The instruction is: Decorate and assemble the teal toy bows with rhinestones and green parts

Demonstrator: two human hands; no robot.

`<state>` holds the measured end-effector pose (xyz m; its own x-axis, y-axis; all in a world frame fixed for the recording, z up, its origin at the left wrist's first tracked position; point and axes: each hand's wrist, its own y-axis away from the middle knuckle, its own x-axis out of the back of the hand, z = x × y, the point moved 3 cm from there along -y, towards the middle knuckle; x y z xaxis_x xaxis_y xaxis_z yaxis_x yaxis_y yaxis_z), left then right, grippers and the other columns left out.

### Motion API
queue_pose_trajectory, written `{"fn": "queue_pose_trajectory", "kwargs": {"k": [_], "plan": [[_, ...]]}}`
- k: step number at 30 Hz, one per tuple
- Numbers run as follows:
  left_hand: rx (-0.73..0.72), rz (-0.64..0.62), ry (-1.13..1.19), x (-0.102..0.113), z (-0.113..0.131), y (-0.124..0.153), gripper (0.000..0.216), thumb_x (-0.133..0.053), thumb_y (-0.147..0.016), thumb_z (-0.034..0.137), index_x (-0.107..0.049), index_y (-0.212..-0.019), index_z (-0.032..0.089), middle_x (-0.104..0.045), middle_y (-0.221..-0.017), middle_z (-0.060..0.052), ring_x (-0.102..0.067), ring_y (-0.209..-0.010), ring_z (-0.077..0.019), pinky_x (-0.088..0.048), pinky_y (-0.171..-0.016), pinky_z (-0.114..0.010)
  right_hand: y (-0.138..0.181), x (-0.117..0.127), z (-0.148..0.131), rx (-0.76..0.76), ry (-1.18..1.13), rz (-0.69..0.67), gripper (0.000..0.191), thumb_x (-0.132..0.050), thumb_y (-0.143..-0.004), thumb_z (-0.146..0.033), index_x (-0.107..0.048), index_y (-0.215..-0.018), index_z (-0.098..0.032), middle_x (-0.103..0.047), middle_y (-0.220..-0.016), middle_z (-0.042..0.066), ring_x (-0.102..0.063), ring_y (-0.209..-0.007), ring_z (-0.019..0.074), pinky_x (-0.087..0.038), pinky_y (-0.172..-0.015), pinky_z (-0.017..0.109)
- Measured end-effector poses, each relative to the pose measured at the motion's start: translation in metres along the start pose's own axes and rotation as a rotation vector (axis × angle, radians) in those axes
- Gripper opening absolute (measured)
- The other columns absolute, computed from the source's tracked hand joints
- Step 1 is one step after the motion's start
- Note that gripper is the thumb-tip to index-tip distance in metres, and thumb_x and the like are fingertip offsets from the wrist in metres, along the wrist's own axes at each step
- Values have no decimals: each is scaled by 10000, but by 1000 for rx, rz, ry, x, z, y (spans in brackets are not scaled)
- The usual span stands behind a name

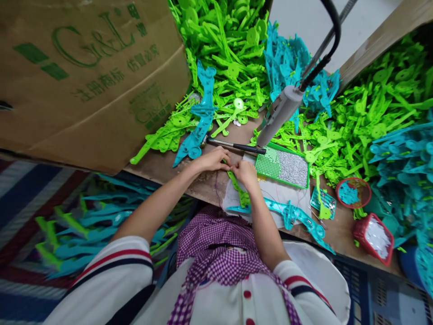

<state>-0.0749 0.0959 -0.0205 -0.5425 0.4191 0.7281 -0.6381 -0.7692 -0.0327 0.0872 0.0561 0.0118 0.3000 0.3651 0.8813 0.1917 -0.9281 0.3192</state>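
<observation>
Both hands meet at the near edge of the workbench over a narrow green plastic part (pixel 239 192). The fingers of my left hand (pixel 216 159) are pinched at its far end. My right hand (pixel 245 173) grips the same end from the right, fingertips close to the left ones. Whatever small piece may be between the fingertips is too small to make out. A long blue plastic part (pixel 294 213) lies on a pale cloth (pixel 279 194), partly behind my right forearm. Just beyond the hands rests a tool with a metal shaft and black handle (pixel 248 147).
A green tray (pixel 269 163) of small metal pieces stands right of the hands, below a hanging grey cylindrical tool (pixel 280 115). Piles of green parts (pixel 233 67) and blue parts (pixel 287 54) fill the back. A cardboard box (pixel 94 113) stands left; red baskets (pixel 367 234) sit right.
</observation>
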Motion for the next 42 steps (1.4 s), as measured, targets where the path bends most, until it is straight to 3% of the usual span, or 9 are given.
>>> {"fn": "queue_pose_trajectory", "kwargs": {"k": [14,19,24,30,33,37,42], "plan": [[128,-169,-207,6,21,-7,101,-765,-749,267,-750,-832,211,-666,-1050,-39,-561,-1012,-234,-401,-863,-302,33,-11,9,-20,-185,150,276,-529,-983,-460,-715,-1053,-268,-774,-974,16,-705,-922,200,-456,-769,270],[61,-123,-153,4,8,-10,105,-802,-732,303,-776,-786,217,-675,-969,-33,-599,-960,-202,-416,-875,-275,50,-16,-14,172,-37,113,270,-445,-1025,-331,-653,-1173,-242,-737,-1117,54,-696,-958,202,-477,-803,290],[11,-139,-90,5,3,-12,125,-819,-730,308,-796,-804,210,-690,-963,-43,-632,-925,-184,-437,-874,-263,54,-21,-24,221,160,49,362,-345,-1035,-218,-562,-1324,-206,-694,-1184,118,-691,-943,234,-501,-780,324],[89,-157,-165,6,10,-10,132,-795,-741,307,-808,-851,236,-687,-1032,-42,-605,-1020,-219,-426,-895,-270,64,-18,-3,317,-44,57,248,-440,-1027,-248,-634,-1165,-179,-680,-1114,100,-646,-1034,207,-482,-911,301],[110,-173,-169,6,13,-9,152,-788,-740,324,-807,-864,238,-682,-1047,-37,-596,-1017,-217,-416,-895,-269,72,-8,14,329,-144,95,246,-529,-997,-261,-634,-1195,-159,-661,-1154,102,-630,-1040,196,-469,-949,298],[136,-187,-157,6,12,-10,157,-784,-739,337,-808,-858,238,-674,-1051,-39,-595,-1026,-218,-408,-908,-271,74,2,29,308,-75,20,199,-543,-987,-217,-690,-1109,-163,-694,-1067,93,-646,-975,196,-467,-890,293],[118,-185,-160,7,14,-10,145,-790,-733,320,-802,-847,231,-685,-1042,-35,-601,-1040,-219,-403,-930,-274,69,7,31,455,11,-98,227,-511,-996,-167,-719,-1085,-166,-733,-1046,95,-660,-996,188,-449,-895,268]]}}
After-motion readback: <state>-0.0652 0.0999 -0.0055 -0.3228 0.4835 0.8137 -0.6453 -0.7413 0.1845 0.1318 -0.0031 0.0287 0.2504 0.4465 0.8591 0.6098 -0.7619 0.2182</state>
